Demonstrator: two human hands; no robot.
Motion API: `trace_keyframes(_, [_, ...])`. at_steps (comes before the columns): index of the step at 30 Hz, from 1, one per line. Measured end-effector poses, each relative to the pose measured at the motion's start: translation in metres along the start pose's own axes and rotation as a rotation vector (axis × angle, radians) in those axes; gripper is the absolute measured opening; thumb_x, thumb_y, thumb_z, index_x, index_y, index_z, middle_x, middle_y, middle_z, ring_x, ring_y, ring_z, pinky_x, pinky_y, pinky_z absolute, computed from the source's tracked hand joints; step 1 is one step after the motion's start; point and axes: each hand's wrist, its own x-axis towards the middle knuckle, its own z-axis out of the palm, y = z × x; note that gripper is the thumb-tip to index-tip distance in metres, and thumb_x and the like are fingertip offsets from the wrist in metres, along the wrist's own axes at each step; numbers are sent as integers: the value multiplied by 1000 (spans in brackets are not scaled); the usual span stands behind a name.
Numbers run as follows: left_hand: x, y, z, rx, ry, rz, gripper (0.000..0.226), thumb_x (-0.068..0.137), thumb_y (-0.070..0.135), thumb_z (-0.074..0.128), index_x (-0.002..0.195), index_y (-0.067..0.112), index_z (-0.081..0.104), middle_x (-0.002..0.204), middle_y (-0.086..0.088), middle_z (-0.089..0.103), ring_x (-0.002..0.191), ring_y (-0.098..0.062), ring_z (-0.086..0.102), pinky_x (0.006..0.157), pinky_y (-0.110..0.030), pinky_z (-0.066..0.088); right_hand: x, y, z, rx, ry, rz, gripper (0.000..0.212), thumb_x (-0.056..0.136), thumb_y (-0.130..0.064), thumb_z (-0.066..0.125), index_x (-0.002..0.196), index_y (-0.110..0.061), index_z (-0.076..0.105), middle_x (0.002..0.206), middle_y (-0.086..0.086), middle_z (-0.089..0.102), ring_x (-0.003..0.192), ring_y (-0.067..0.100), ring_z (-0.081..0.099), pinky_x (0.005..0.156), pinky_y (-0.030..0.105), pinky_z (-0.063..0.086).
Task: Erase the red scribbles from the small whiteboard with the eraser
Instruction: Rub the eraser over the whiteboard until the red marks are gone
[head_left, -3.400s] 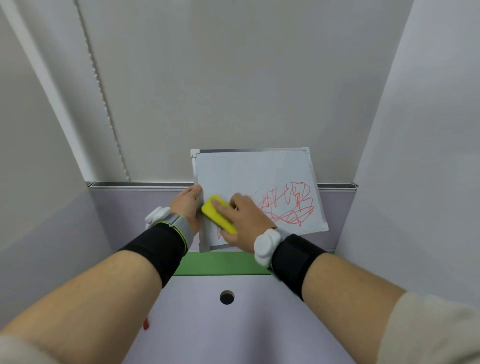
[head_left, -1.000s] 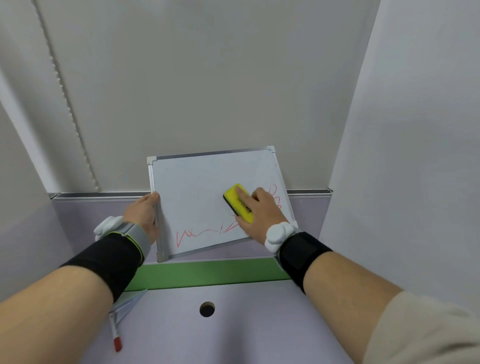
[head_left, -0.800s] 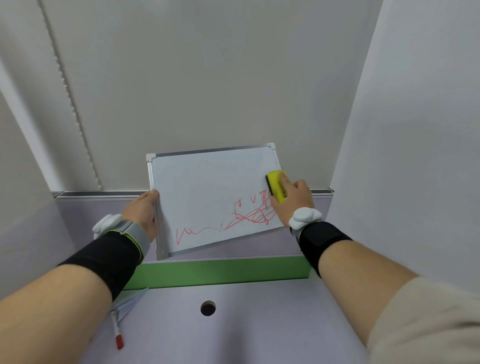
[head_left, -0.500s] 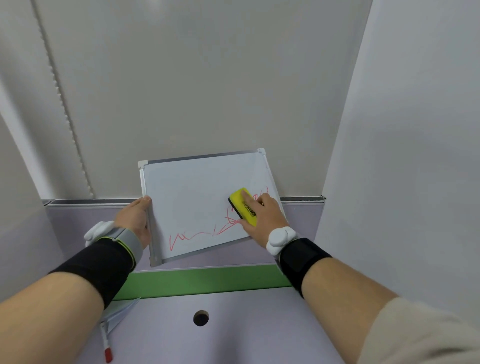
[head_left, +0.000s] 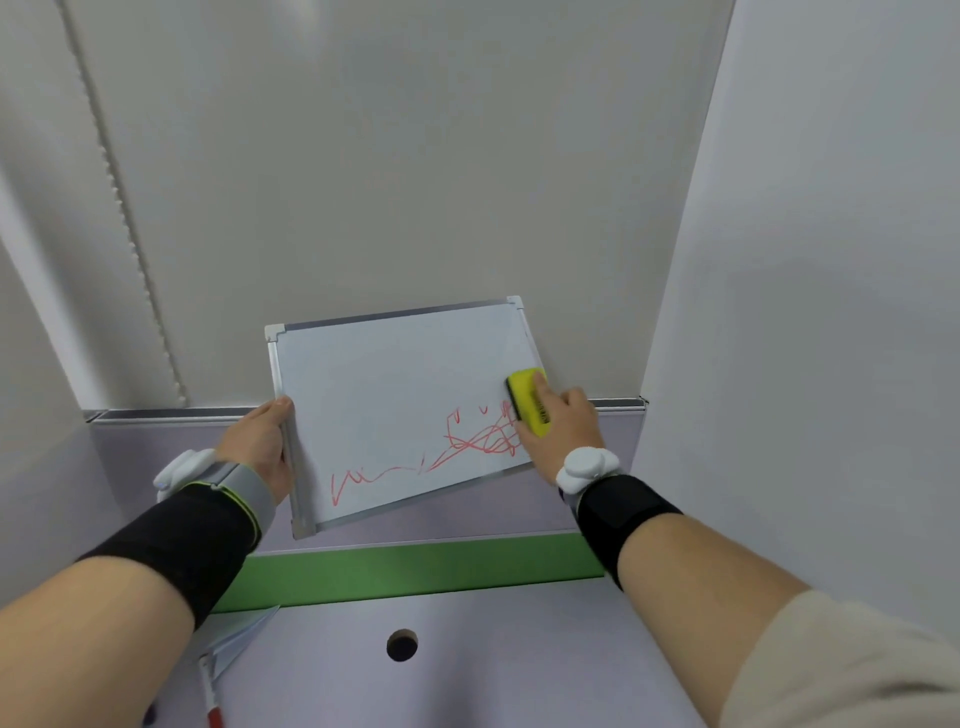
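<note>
Red ink left: red scribbles (head_left: 480, 441) run along the lower part of the small whiteboard (head_left: 395, 384) — a dense tangle low on the right, thinning to a zigzag line toward the lower left corner.
Cleared area: the upper half and most of the left side show no ink.
Board position: tilted, propped up off the lavender desk (head_left: 467, 654) near the back wall, its lower left corner closest to the green strip (head_left: 415, 566).
Eraser: the yellow eraser (head_left: 527, 400) lies flat on the board at its right edge, just above the tangle.
Right hand: the right hand (head_left: 558, 426) is closed over the eraser, fingers pressing on its back.
Left hand: the left hand (head_left: 260, 447) clasps the board's left frame, thumb on the front edge, steadying it.
Progress: judged roughly halfway or more — the tangle and the long tail to the left are not yet wiped.
Next need: probably strokes down and leftward across the bottom band.
Bystander: a red-tipped marker (head_left: 213, 696) lies at the desk's near left.
</note>
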Motion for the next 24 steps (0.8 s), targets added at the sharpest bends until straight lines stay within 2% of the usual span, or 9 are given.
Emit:
trace_keyframes(3, [-1,1,2,0,-12,9,25,95,20,62,118,13,68,112,-6,74,98,-23,71,99,-44,54,-2,4,-2,-48,16,19,73,87,-44,62,149,-27,28,105,9,40,99,31,45,95,38,44])
trace_keyframes(5, [-1,0,4,7,-8,10,16,94,20,63,109,16,70,106,-3,74,94,-21,71,98,-43,54,-12,-8,9,-39,-46,-116,74,87,-44,61,150,-28,26,105,8,39,98,28,44,93,38,44])
trace_keyframes(8, [1,-1,1,15,8,6,14,94,21,65,106,17,71,106,-2,75,89,-19,72,96,-43,55,-21,-15,21,-46,-118,-268,74,87,-43,62,150,-30,26,107,6,39,99,25,43,92,39,45])
trace_keyframes(13, [1,0,-1,-11,-8,-6,32,93,22,65,123,13,67,108,-4,75,95,-24,73,95,-46,56,-6,6,1,-11,13,67,72,87,-43,61,149,-29,26,108,11,41,101,32,45,95,37,42])
trace_keyframes(15, [1,0,2,-7,-4,8,27,92,21,66,118,14,70,108,-4,75,95,-23,73,96,-45,56,-11,1,4,-37,-25,28,74,88,-43,60,150,-27,25,110,11,41,102,32,45,96,37,43])
trace_keyframes(17, [1,0,4,-5,-5,14,19,92,20,66,110,17,70,103,-2,75,92,-21,73,96,-43,56,-22,-16,15,-14,-84,-101,75,87,-43,60,151,-28,24,110,9,40,101,29,45,95,38,43])
trace_keyframes(20, [2,-2,2,1,-3,1,23,93,21,65,115,15,68,108,-5,75,95,-23,72,97,-45,55,-26,-33,26,-34,-128,-247,73,87,-43,60,150,-31,24,111,6,40,104,26,41,95,39,43])
trace_keyframes(22, [5,-2,-1,5,-5,-14,33,92,23,65,123,13,67,115,-7,74,101,-27,72,97,-47,55,-18,-29,20,-36,-92,-195,72,88,-43,60,150,-32,25,111,7,41,104,27,42,95,37,42])
trace_keyframes(24, [8,-1,-2,6,-21,-19,36,92,24,65,126,13,66,117,-7,74,104,-29,72,98,-48,54,-9,-20,8,-19,-45,-53,72,89,-44,59,151,-31,23,112,9,42,103,28,42,96,37,41])
